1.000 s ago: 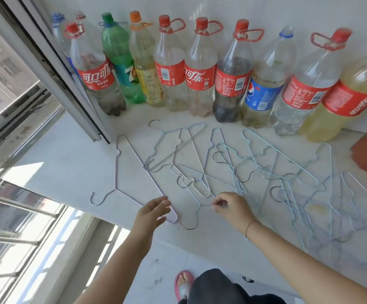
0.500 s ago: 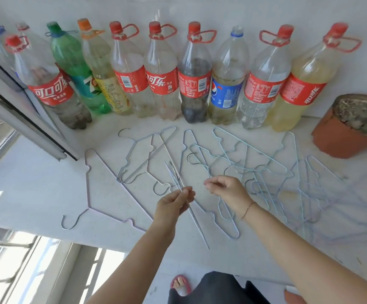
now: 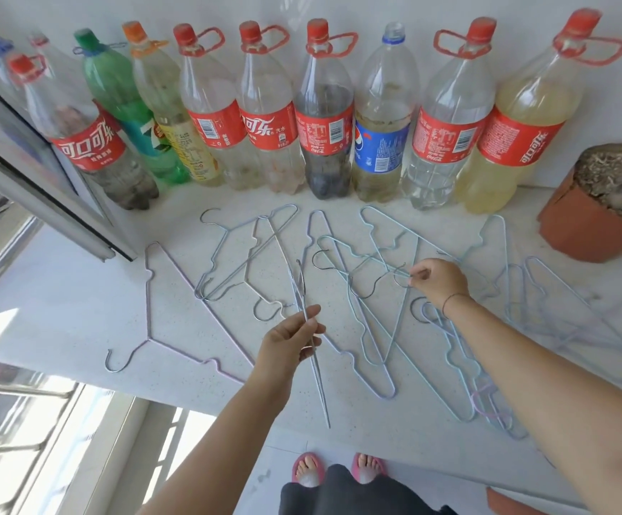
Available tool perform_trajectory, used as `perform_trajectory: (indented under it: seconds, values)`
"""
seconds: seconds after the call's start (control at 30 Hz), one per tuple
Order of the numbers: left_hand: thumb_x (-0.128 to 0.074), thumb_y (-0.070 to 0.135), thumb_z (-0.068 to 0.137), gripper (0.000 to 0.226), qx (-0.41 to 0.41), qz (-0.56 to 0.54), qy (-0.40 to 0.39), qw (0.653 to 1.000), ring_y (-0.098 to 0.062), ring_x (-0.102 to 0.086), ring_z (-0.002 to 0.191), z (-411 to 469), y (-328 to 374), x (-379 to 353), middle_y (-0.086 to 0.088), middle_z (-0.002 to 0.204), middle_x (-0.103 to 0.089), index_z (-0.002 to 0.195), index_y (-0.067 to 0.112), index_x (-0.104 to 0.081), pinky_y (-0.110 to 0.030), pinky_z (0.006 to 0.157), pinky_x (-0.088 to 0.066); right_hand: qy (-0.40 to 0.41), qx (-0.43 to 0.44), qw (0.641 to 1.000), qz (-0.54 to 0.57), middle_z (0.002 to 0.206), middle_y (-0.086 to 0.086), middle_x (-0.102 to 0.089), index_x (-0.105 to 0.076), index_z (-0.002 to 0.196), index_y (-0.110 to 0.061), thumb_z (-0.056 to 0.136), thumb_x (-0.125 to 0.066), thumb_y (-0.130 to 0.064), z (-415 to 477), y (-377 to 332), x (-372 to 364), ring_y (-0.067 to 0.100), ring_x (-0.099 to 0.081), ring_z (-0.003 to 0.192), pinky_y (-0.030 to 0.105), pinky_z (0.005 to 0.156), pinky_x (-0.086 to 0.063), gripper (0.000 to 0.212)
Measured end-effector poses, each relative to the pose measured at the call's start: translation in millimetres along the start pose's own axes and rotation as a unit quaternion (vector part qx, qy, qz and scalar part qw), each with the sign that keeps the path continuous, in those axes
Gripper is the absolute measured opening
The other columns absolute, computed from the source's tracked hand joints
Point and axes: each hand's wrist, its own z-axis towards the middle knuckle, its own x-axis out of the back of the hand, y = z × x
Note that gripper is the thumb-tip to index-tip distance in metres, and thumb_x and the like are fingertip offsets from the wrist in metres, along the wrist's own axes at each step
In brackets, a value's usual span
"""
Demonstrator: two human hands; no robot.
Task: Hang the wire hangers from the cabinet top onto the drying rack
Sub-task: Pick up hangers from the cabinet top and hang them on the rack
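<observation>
Hangers [image 3: 369, 314] lie tangled across the white worktop [image 3: 79, 310], hooks and shoulders overlapping, so each probably has to be teased free singly. The left hand [image 3: 287, 343] pinches one hanger [image 3: 307, 328] edge-on between thumb and fingers, lifted clear of the pile, likely to gather several before carrying them off. The right hand [image 3: 437, 280] has its fingers pressed together on the hook of the next one (a pale blue wire). No drying rack is in view. Bottles [image 3: 324, 117] lined against the wall carry red Coca-Cola labels in Chinese script; one reads Pepsi, a green one 7.
</observation>
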Motion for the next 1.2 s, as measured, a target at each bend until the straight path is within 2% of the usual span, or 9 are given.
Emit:
perform_trajectory:
  seconds: [0.17, 0.37, 0.43, 0.53, 0.6, 0.73, 0.87, 1.07, 1.2]
  values:
    - [-0.057, 0.015, 0.091, 0.020, -0.014, -0.007, 0.031, 0.999, -0.008, -0.058, 0.067, -5.8, -0.5, -0.9, 0.005, 0.078, -0.068, 0.102, 0.025, -0.071, -0.025, 0.075, -0.045, -0.007, 0.019, 1.000, -0.022, 0.086, 0.000, -0.072, -0.070, 0.085, -0.021, 0.073, -0.071, -0.022, 2.1, -0.6, 5.6, 0.019, -0.064, 0.087, 0.032, 0.082, -0.046, 0.012]
    - [-0.049, 0.010, 0.095, 0.026, -0.034, -0.035, 0.032, 0.998, -0.010, -0.057, 0.067, -17.3, -2.4, -3.1, 0.003, 0.081, -0.066, 0.112, 0.020, -0.066, -0.023, 0.069, -0.045, 0.019, 0.062, 0.998, -0.003, 0.088, 0.002, -0.071, -0.074, 0.086, -0.019, 0.079, -0.067, -0.023, -1.5, -1.4, 14.4, 0.017, -0.058, 0.082, 0.036, 0.083, -0.044, 0.011]
    - [-0.048, 0.010, 0.096, 0.027, -0.045, -0.043, 0.030, 0.998, -0.010, -0.056, 0.067, -20.7, -1.1, -2.4, 0.003, 0.081, -0.065, 0.114, 0.020, -0.065, -0.022, 0.066, -0.046, 0.025, 0.077, 0.994, 0.069, 0.086, 0.006, -0.069, -0.073, 0.090, -0.009, 0.080, -0.068, -0.017, -5.1, -8.6, 23.6, 0.017, -0.056, 0.081, 0.028, 0.077, -0.046, 0.014]
    - [-0.048, 0.009, 0.096, 0.027, -0.061, -0.051, 0.035, 0.996, -0.009, -0.056, 0.065, -28.2, 1.7, 1.6, 0.005, 0.079, -0.065, 0.112, 0.022, -0.065, -0.020, 0.063, -0.047, 0.042, 0.085, 0.981, 0.167, 0.088, 0.008, -0.066, -0.071, 0.096, -0.001, 0.081, -0.066, -0.010, -17.4, -23.0, 38.9, 0.016, -0.058, 0.080, 0.000, 0.061, -0.040, 0.018]
    - [-0.048, 0.009, 0.095, 0.027, -0.072, -0.056, 0.040, 0.995, -0.008, -0.056, 0.065, -36.3, 2.3, 6.2, 0.005, 0.079, -0.065, 0.114, 0.020, -0.065, -0.020, 0.065, -0.047, 0.043, 0.094, 0.971, 0.216, 0.088, 0.007, -0.066, -0.070, 0.096, -0.002, 0.081, -0.066, -0.009, -31.8, -35.4, 45.8, 0.009, -0.058, 0.073, -0.003, 0.061, -0.040, 0.017]
    - [-0.050, 0.008, 0.094, 0.025, -0.092, -0.076, 0.079, 0.990, -0.009, -0.056, 0.064, -59.7, 1.0, 22.7, 0.003, 0.079, -0.066, 0.109, 0.019, -0.067, -0.021, 0.067, -0.047, 0.003, 0.125, 0.950, 0.285, 0.079, -0.005, -0.065, -0.069, 0.091, -0.011, 0.082, -0.066, -0.013, -71.0, -65.1, 44.5, -0.009, -0.057, 0.061, 0.000, 0.063, -0.043, 0.010]
    - [-0.054, 0.008, 0.093, 0.022, -0.118, -0.099, 0.118, 0.981, -0.010, -0.059, 0.064, -96.9, -2.6, 45.6, 0.000, 0.081, -0.071, 0.109, 0.016, -0.066, -0.021, 0.067, -0.049, -0.037, 0.147, 0.930, 0.334, 0.069, -0.003, -0.060, -0.068, 0.091, -0.011, 0.082, -0.066, -0.013, -118.4, -95.0, 27.8, -0.005, -0.046, 0.048, 0.006, 0.054, -0.039, 0.009]
    - [-0.059, 0.008, 0.089, 0.015, -0.153, -0.120, 0.181, 0.964, -0.012, -0.058, 0.064, -182.5, -18.3, 86.6, 0.001, 0.083, -0.074, 0.101, 0.015, -0.066, -0.018, 0.062, -0.046, -0.151, 0.163, 0.896, 0.384, 0.065, 0.000, -0.062, -0.068, 0.088, -0.008, 0.085, -0.061, -0.009, -219.6, -134.1, -3.2, -0.002, -0.046, 0.046, 0.011, 0.054, -0.037, 0.007]
    - [-0.056, 0.004, 0.090, 0.018, -0.167, -0.162, 0.226, 0.946, -0.013, -0.057, 0.063, -253.4, -33.1, 114.5, -0.001, 0.078, -0.071, 0.105, 0.011, -0.063, -0.022, 0.062, -0.044, -0.237, 0.177, 0.865, 0.406, 0.090, 0.015, -0.058, -0.068, 0.081, -0.016, 0.086, -0.060, -0.009, -300.6, -153.8, -15.8, 0.006, -0.040, 0.050, 0.020, 0.055, -0.032, 0.011]
